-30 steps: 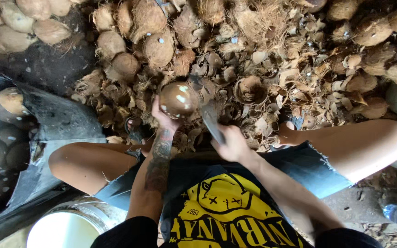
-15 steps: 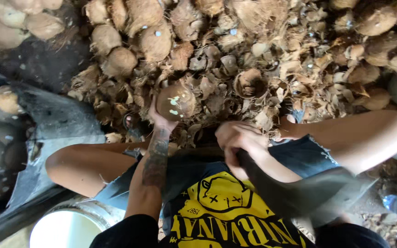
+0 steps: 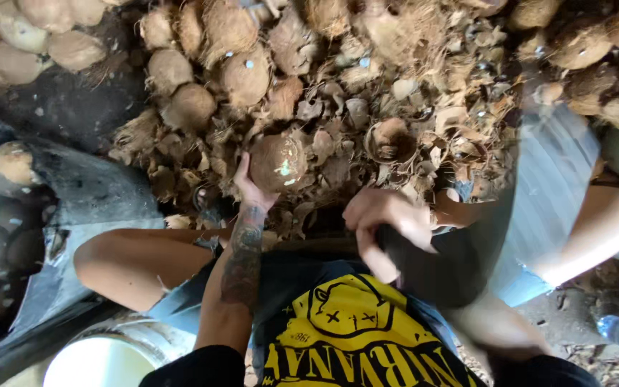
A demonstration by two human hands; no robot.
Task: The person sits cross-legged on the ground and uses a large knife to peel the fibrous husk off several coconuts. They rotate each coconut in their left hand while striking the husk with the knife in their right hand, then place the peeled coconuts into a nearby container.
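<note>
The person wears a black T-shirt with a yellow print (a round cartoon face above block lettering). Beside the shirt, blue denim shorts show frayed hems, and tattoos cover the left forearm.

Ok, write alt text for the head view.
A seated person's left hand holds up a round brown coconut while the right hand raises a blurred broad blade. Husk scraps and husked coconuts are piled ahead.

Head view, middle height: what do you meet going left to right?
Dark sack of coconuts → left hand → held coconut → right hand → blurred blade.
</note>
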